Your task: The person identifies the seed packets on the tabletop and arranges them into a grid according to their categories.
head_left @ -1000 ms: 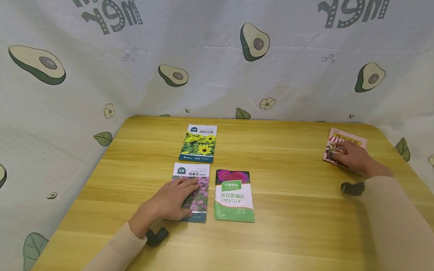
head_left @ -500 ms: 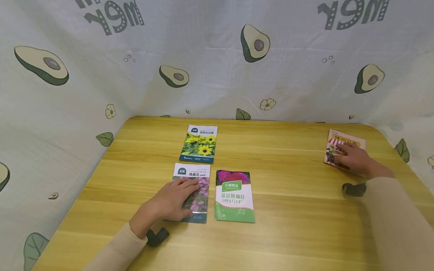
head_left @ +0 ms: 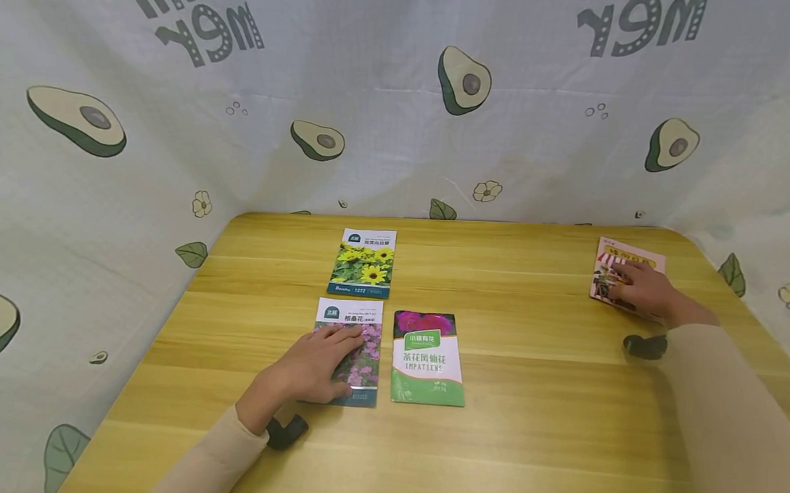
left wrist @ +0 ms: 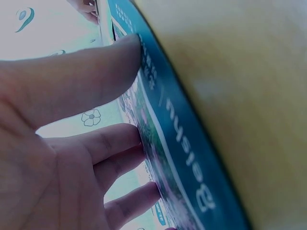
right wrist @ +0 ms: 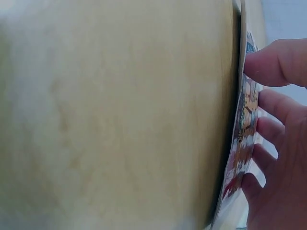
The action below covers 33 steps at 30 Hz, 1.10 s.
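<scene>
My left hand [head_left: 312,363] rests with spread, relaxed fingers on a seed packet with pink flowers [head_left: 368,354], covering its left part. In the left wrist view, the thumb and fingertips touch the face of this packet [left wrist: 184,146] near its blue lower band. At the back right, my right hand [head_left: 651,290] lies over a pink packet [head_left: 620,248] printed with a striped awning. Its fingertips press on the printed face of that packet [right wrist: 245,120] in the right wrist view. Part of the pink packet is hidden under the hand.
A sunflower seed packet [head_left: 362,263] lies just behind the pink-flower one. Right of the left hand is a green and white impatiens packet [head_left: 428,364]. All lie on a wooden table [head_left: 512,439], with an avocado-print cloth [head_left: 388,65] hanging behind.
</scene>
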Motion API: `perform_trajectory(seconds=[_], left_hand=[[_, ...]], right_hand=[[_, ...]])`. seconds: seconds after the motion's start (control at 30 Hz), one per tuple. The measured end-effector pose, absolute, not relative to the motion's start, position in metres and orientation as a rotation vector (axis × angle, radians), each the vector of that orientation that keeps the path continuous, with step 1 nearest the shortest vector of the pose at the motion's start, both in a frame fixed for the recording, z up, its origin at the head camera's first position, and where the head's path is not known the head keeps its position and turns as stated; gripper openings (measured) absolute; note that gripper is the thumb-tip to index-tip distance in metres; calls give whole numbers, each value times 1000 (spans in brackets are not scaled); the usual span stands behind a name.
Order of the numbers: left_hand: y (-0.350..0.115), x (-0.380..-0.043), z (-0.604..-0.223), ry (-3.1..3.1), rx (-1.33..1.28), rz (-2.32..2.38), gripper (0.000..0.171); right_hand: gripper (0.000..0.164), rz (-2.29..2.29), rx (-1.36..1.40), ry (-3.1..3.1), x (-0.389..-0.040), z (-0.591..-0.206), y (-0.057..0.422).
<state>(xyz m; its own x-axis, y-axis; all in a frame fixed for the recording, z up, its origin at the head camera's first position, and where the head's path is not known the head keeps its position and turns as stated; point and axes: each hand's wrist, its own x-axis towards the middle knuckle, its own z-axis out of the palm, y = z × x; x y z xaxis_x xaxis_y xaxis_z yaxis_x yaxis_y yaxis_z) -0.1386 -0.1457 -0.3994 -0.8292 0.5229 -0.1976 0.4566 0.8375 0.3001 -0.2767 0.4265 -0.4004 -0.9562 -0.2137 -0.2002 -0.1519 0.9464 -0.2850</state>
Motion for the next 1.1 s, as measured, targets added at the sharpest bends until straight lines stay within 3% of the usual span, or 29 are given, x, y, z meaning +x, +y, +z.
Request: perform_trajectory(seconds=[0.63,1.1], left_hand=[[-147,-139,-394,2749,721,368,75],[-144,-140,-399,2740,702,340,75]], right_hand=[[73,-346,-297,2929,-287,-400,426],[71,-382,-327,2893,-275,-399,422]])
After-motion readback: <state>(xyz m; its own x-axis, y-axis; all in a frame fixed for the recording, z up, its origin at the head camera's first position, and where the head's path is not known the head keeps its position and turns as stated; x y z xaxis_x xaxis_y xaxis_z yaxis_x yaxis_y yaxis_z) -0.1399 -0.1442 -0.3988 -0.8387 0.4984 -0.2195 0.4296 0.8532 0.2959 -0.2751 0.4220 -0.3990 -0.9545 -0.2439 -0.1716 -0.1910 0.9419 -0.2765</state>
